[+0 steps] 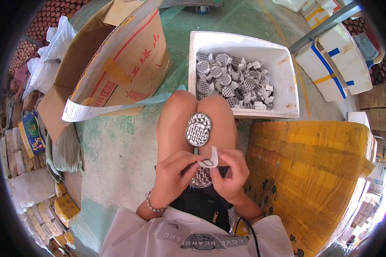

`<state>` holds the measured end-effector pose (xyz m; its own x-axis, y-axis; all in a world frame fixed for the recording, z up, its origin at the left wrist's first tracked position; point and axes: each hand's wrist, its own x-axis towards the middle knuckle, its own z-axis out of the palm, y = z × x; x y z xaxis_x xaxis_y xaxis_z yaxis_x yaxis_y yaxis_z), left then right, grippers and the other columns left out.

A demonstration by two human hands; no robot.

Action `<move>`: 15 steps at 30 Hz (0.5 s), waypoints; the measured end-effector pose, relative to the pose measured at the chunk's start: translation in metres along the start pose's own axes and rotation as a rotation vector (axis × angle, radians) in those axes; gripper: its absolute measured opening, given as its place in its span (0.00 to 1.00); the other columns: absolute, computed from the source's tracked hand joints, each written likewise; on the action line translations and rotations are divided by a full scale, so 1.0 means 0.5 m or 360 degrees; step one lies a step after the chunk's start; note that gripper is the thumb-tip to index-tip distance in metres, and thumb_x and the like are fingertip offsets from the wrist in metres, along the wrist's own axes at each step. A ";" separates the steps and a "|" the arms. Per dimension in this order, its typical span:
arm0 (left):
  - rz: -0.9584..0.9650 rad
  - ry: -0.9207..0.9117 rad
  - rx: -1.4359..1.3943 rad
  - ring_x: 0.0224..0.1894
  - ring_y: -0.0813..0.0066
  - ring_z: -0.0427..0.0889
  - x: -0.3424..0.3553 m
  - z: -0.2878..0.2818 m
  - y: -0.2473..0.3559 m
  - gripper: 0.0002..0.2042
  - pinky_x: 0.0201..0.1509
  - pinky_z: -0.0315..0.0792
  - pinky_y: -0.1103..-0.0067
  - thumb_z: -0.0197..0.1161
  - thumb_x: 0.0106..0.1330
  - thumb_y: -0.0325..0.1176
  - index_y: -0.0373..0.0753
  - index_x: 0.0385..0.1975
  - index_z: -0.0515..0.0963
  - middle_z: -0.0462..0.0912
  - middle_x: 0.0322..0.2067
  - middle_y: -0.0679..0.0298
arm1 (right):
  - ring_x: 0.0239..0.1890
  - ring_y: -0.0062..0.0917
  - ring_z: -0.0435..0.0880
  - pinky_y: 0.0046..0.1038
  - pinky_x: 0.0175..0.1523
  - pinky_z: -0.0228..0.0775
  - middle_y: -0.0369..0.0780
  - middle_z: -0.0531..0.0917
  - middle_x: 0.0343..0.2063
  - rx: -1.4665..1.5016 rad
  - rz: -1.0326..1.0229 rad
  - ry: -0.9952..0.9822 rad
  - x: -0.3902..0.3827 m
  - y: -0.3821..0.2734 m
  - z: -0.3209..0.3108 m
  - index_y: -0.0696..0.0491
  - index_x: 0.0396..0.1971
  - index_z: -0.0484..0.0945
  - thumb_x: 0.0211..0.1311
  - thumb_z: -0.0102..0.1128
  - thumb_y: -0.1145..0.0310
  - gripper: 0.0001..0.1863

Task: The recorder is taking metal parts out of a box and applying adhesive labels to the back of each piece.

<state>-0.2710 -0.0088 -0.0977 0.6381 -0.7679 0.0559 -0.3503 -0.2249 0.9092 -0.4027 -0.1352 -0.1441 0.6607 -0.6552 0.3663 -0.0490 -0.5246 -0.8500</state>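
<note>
Above my lap, my left hand (174, 172) pinches one edge of a small curled white label (212, 159) between thumb and fingers. The opposite side of the label is pinched by my right hand (230, 176). A dark curved line shows on the label. Just below it, a round silver disc with a woven pattern (201, 177) lies in my lap, partly hidden by my hands. Two more such discs overlap between my thighs, the nearer disc (197, 134) on top of the farther disc (205, 118).
Beyond my knees stands a white foam box (291, 81) holding many tagged silver discs. A pale label strip (111, 110) runs from an open cardboard carton (133, 64) to my knee. A large yellow-taped box (304, 171) is close on my right.
</note>
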 end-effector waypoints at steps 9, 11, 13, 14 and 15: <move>0.0105 -0.0068 0.0021 0.37 0.58 0.88 -0.005 -0.004 0.000 0.10 0.41 0.80 0.73 0.68 0.59 0.16 0.30 0.40 0.84 0.87 0.36 0.52 | 0.42 0.36 0.87 0.33 0.48 0.78 0.42 0.87 0.39 0.0159 -0.0181 -0.0237 0.038 -0.018 -0.017 0.56 0.42 0.85 0.47 0.79 0.78 0.19; 0.0108 -0.0065 0.0030 0.37 0.57 0.87 -0.006 -0.004 0.000 0.09 0.40 0.80 0.73 0.69 0.60 0.17 0.29 0.40 0.84 0.86 0.36 0.52 | 0.41 0.36 0.87 0.33 0.47 0.79 0.42 0.87 0.39 0.0184 -0.0208 -0.0251 0.039 -0.017 -0.017 0.56 0.41 0.86 0.48 0.79 0.79 0.18; 0.0112 -0.0063 0.0039 0.36 0.57 0.87 -0.005 -0.003 -0.001 0.08 0.40 0.80 0.73 0.69 0.60 0.17 0.28 0.39 0.83 0.86 0.36 0.52 | 0.40 0.35 0.87 0.32 0.46 0.79 0.42 0.87 0.39 0.0196 -0.0196 -0.0263 0.038 -0.018 -0.015 0.55 0.40 0.86 0.48 0.78 0.79 0.17; 0.0109 -0.0053 0.0041 0.36 0.57 0.87 -0.004 -0.003 -0.002 0.08 0.39 0.80 0.74 0.69 0.60 0.17 0.29 0.39 0.83 0.86 0.35 0.52 | 0.40 0.35 0.87 0.32 0.45 0.79 0.42 0.87 0.38 0.0202 -0.0173 -0.0256 0.037 -0.019 -0.014 0.55 0.40 0.86 0.48 0.78 0.80 0.17; 0.0073 -0.0048 0.0052 0.36 0.58 0.87 -0.004 -0.002 -0.002 0.08 0.39 0.80 0.74 0.69 0.60 0.17 0.29 0.39 0.83 0.86 0.35 0.53 | 0.39 0.35 0.88 0.31 0.44 0.79 0.41 0.87 0.38 0.0195 -0.0110 -0.0258 0.035 -0.020 -0.014 0.55 0.40 0.87 0.48 0.77 0.81 0.16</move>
<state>-0.2713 -0.0065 -0.0984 0.6001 -0.7954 0.0846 -0.4012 -0.2078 0.8921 -0.3957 -0.1451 -0.1267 0.7719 -0.5185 0.3679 0.0855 -0.4887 -0.8682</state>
